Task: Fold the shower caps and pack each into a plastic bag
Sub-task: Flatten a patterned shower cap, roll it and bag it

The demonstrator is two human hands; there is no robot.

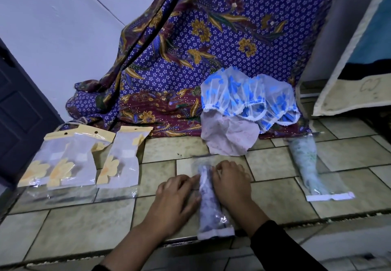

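We see two hands down on a tiled floor, one on each side of a rolled shower cap that sits inside a clear plastic bag. The bag lies near us in the middle, long and thin, pointing away from us. The left hand lies flat with its fingers spread, pressing on the left side of the bag, not clenched and not gripping. The right hand has its fingers bent, and the fingertips push down on the right side of the bag near its far end. To the right, well apart, lies a packed bag with a pale green cap rolled up in it. To the left lie some empty bags with yellow flowers and yellow tops, partly on top of each other. Farther away in the middle is a heap of loose caps, blue and white ones on top and a pale pink cap under them at the near side. They rest against a big purple flowered cloth that hangs down behind. A dark door is at the far left
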